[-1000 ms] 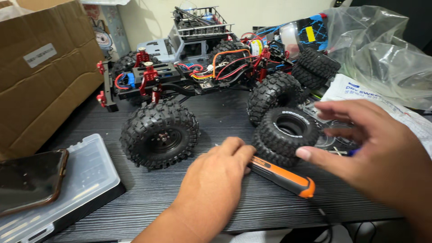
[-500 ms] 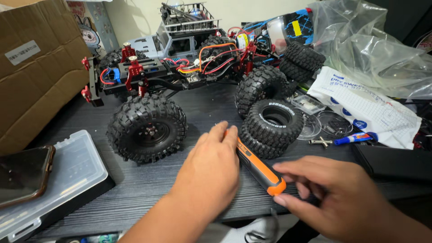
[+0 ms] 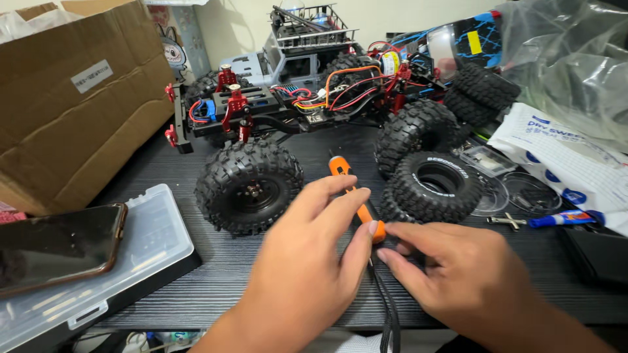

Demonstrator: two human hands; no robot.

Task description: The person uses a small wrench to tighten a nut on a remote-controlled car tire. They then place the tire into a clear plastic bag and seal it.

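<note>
Both hands pinch the orange tool (image 3: 354, 196) in a narrow grip, its long axis pointing away toward the toy truck (image 3: 307, 111).

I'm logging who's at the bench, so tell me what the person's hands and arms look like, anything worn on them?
Both are bare: the left hand and right hand show no gloves, rings or watch, nails short, and no sleeve reaches either forearm in view.

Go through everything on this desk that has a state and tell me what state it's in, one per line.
Orange tool: held by both hands.
Left hand: gripping the tool.
Right hand: fingertips on the tool's end.
Model truck: body off, wiring exposed.
Loose tyre: off, lying flat.
Phone: screen dark.
Clear case: closed.
Cardboard box: open.
</note>
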